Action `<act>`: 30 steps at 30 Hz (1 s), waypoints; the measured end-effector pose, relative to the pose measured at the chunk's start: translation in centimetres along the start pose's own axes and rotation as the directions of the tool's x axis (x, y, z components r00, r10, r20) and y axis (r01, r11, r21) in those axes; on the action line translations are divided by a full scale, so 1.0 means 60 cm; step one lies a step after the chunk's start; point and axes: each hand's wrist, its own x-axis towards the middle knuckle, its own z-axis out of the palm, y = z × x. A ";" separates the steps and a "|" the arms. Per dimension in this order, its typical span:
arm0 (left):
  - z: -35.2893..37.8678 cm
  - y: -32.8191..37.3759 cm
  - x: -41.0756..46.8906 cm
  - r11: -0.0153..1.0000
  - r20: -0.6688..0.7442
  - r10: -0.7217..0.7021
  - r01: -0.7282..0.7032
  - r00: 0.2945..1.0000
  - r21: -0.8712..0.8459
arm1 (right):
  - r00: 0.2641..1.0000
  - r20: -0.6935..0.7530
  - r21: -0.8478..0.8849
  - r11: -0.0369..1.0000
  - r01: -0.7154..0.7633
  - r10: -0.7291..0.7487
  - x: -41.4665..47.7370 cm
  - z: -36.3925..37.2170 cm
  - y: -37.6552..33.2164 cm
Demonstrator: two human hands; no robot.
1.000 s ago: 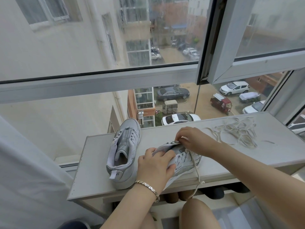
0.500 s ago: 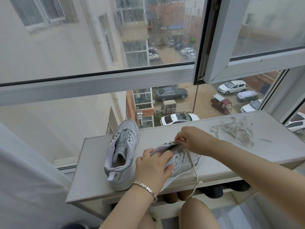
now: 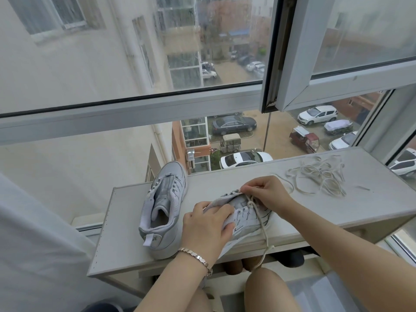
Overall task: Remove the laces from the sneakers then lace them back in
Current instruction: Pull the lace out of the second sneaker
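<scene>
gripping the near sneaker (image 3: 247, 218) at the shelf's (image 3: 337, 212) six o'clock is the left hand (image 3: 206, 225); the right hand (image 3: 267, 192) pinches its one threaded lace (image 3: 261, 224). a second sneaker (image 3: 164, 210) stands at nine o'clock, one loose lace (image 3: 319, 176) at two.

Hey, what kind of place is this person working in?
Probably an enclosed balcony or window bay in an upper-floor flat: big windows look down on parked cars in a courtyard, and a narrow white shelf along the glass holds an unlaced sneaker.

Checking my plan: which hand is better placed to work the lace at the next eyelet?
Probably right: the right hand pinches the lace at the eyelets, while the left hand grips the sneaker, steadying it.
</scene>
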 end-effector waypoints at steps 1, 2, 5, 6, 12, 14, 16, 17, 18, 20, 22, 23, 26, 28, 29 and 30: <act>-0.003 0.001 0.000 1.000 0.020 0.002 -0.002 1.000 -0.027 | 1.000 -0.019 0.015 1.000 -0.002 0.002 0.003 0.003 0.001; -0.007 0.004 0.001 0.999 0.051 -0.003 0.005 0.999 -0.049 | 0.999 -0.043 0.022 1.000 0.006 -0.005 0.006 0.006 0.003; -0.015 0.006 0.004 0.997 0.135 -0.048 0.055 0.990 -0.048 | 0.996 -0.089 0.045 0.999 0.018 -0.014 0.014 0.015 0.007; -0.020 0.007 0.007 0.995 0.178 -0.066 0.077 0.982 -0.057 | 0.996 -0.088 0.053 0.998 0.016 -0.012 0.014 0.016 0.009; -0.053 0.008 0.062 0.866 0.266 -0.279 0.362 0.923 -0.347 | 0.996 -0.077 0.138 0.990 -0.028 0.039 0.006 0.002 0.017; -0.045 0.006 0.095 0.884 0.326 -0.308 0.396 0.894 -0.250 | 0.997 -0.064 0.133 0.991 -0.031 0.040 0.004 0.002 0.018; -0.033 0.004 0.122 0.895 0.440 -0.313 0.417 0.842 -0.161 | 0.999 -0.018 0.092 0.995 -0.029 0.031 0.002 0.006 0.016; -0.028 0.003 0.132 0.906 0.479 -0.302 0.404 0.824 -0.124 | 1.000 -0.005 0.083 0.996 -0.020 0.021 0.002 0.007 0.016; -0.023 0.002 0.139 0.923 0.501 -0.284 0.374 0.817 -0.086 | 1.000 -0.005 0.084 0.996 -0.012 0.012 0.002 0.007 0.017; -0.016 -0.002 0.140 0.949 0.505 -0.256 0.314 0.824 -0.032 | 1.000 -0.018 0.104 0.994 -0.008 0.010 0.002 0.006 0.021; -0.010 -0.005 0.130 0.962 0.465 -0.238 0.274 0.852 -0.009 | 0.999 -0.032 0.091 0.996 -0.006 0.009 0.003 0.008 0.025; -0.007 -0.006 0.121 0.963 0.437 -0.238 0.270 0.867 -0.013 | 0.999 -0.039 0.065 0.998 -0.003 0.005 0.005 0.011 0.026; 0.000 -0.008 0.100 0.948 0.351 -0.267 0.310 0.897 -0.070 | 0.998 -0.067 0.019 1.000 0.018 -0.017 0.007 0.020 0.029; 0.002 -0.008 0.096 0.936 0.313 -0.287 0.334 0.905 -0.106 | 0.997 -0.071 0.042 0.999 0.029 -0.026 0.008 0.021 0.029; 0.002 -0.007 0.096 0.931 0.305 -0.300 0.347 0.904 -0.114 | 0.997 -0.069 0.054 0.998 0.032 -0.028 0.007 0.021 0.029; 0.003 -0.007 0.096 0.927 0.298 -0.307 0.356 0.904 -0.122 | 0.997 -0.069 0.064 0.997 0.036 -0.032 0.006 0.021 0.030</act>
